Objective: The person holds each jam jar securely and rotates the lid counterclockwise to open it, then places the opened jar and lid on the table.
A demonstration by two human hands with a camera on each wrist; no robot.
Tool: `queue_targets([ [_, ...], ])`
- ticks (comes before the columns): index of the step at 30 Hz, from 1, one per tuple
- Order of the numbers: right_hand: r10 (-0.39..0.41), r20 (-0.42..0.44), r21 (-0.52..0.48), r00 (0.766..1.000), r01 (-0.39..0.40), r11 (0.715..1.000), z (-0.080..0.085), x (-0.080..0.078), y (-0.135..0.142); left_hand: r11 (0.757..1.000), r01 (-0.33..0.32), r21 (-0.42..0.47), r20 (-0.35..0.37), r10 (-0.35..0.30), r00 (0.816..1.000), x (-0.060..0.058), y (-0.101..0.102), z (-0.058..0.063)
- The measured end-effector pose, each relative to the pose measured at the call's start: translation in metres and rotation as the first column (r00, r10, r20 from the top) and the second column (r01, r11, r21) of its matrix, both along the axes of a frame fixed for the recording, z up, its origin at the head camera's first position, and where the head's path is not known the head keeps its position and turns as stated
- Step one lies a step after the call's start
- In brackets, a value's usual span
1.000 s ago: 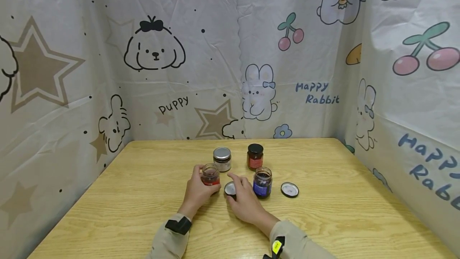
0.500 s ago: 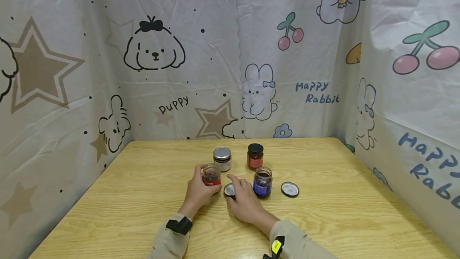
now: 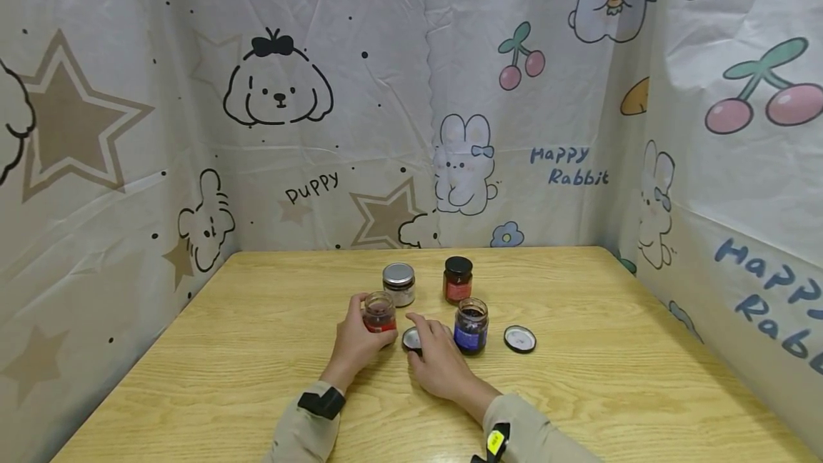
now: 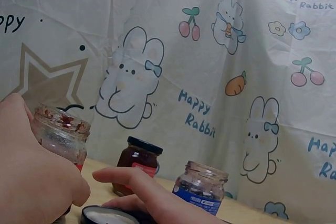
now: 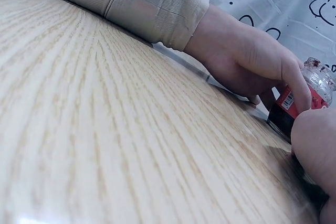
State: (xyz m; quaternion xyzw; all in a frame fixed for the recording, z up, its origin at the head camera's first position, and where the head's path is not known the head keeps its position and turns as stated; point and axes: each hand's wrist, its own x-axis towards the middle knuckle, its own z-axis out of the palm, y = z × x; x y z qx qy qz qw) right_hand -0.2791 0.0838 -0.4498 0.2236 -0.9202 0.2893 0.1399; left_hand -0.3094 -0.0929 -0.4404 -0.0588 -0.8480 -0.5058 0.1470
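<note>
My left hand (image 3: pixel 352 346) grips an open glass jar (image 3: pixel 379 321) with a red label, thumb in front and fingers behind. In the left wrist view, dark red residue coats the rim of that jar (image 4: pixel 62 124). Just right of it, my right hand (image 3: pixel 445 364) holds a dark-edged jar lid (image 3: pixel 411 339), white inside facing up, thumb at its near edge; the index finger stretches above it. Part of the lid is hidden by the hand. Close beyond the knuckles stands an uncapped blue-labelled jar (image 3: pixel 471 336) with dark contents.
Behind the hands stand a jar with a silver lid (image 3: pixel 398 279) and a black-capped jar with a red label (image 3: pixel 458 283). A second lid (image 3: pixel 519 339) lies upturned to the right on the wooden table (image 3: pixel 270 356). A printed curtain (image 3: pixel 321 148) encloses the table's back and sides.
Both hands keep their places at the red-labelled jar and the lid. Only a very slight shift of the whole head view shows.
</note>
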Motion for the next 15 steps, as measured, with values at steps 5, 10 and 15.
queue_targets([
  [5, -0.005, -0.009, 0.006, 1.000, 0.005, 1.000, 0.0003, -0.0004, 0.0007, 1.000, 0.011, -0.002, -0.018, -0.011, 1.000, 0.0002, 0.0005, 0.0005],
  [10, 0.000, -0.025, 0.009, 1.000, 0.001, 1.000, -0.0004, -0.0011, 0.0010, 1.000, -0.001, -0.001, -0.015, 0.001, 1.000, -0.0001, 0.0008, 0.0006],
  [15, 0.006, -0.029, 0.010, 1.000, -0.006, 1.000, -0.0007, -0.0005, 0.0007, 1.000, -0.004, -0.002, -0.009, 0.004, 1.000, -0.0003, 0.0007, -0.0002],
])
